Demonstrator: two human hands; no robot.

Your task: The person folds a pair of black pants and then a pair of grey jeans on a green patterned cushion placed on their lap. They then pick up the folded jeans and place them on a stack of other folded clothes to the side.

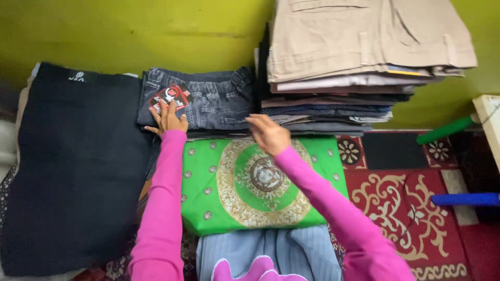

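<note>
- A yellow-green wall (pixel 156 31) is seen behind the clothes.
- Folded dark jeans (pixel 208 99) are pressed under the flat, released left hand (pixel 167 119).
- The right hand (pixel 268 134), seemingly released, is held just beside the jeans, above a green cloth (pixel 250 182).

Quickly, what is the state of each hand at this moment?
Left hand: open, fingers spread flat on the folded dark jeans, holding nothing.
Right hand: open, at the jeans' front edge beside the tall clothes stack, gripping nothing.
</note>
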